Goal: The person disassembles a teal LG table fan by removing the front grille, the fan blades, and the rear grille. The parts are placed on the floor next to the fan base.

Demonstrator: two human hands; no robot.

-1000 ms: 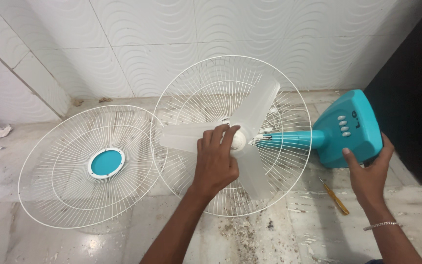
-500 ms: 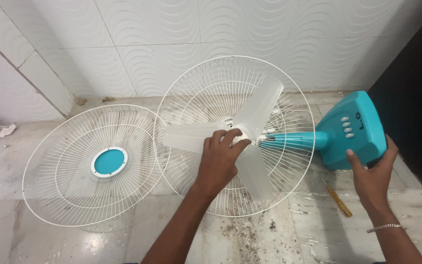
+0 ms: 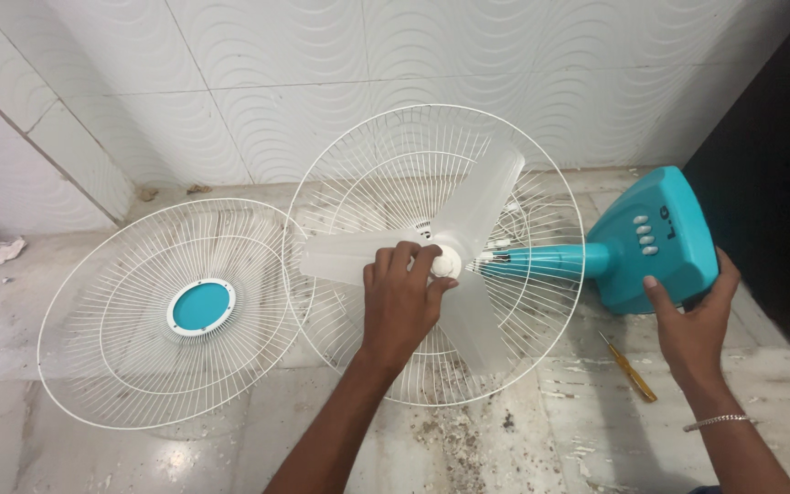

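Left hand [image 3: 401, 306] grip is closed around the white hub [image 3: 443, 263] at the centre of the translucent three-bladed fan blade [image 3: 468, 229], fingers curled over the hub from below. Right hand [image 3: 692, 325] grips the lower edge of the teal fan base [image 3: 656, 242], thumb on its upper face, fingers wrapped beneath. The fan lies on its side on the tiled floor [image 3: 523, 439]. The blade sits inside the white wire rear guard [image 3: 386, 174], which cups it like a shallow basket and stands tilted against the teal neck [image 3: 550, 263]. The detached front guard [image 3: 112, 320], with a teal centre disc [image 3: 200, 306], lies flat on the floor just left of the rear guard, rims overlapping. A yellow-handled screwdriver [image 3: 631, 369] lies on the floor near the right hand. Dirt specks litter the floor below the guard.
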